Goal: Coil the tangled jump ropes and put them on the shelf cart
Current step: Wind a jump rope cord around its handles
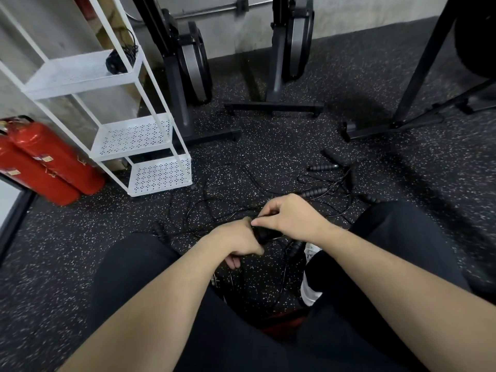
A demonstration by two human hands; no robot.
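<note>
At the far left of the frame lie two red fire extinguishers on the speckled floor. Just right of them stands the white shelf cart, three perforated shelves in view; on the top shelf, upper left of the frame, sits one coiled jump rope, so at least one rope looks finished and stowed. The two lower shelves hold nothing that shows.

In the lower centre, the left hand has its fingers curled round a black handle at about knee level. The right hand, touching the same bundle from above, pinches a thin cord at the handle's end between thumb and fingers. This looks like the start of coiling, or of teasing one rope free.

Behind and to the right of the hands, the tangled jump ropes sprawl on the floor: several black handles and crossing loops of cord, still knotted together. By this reckoning most of the job remains. Dark exercise machines stand along the top.
</note>
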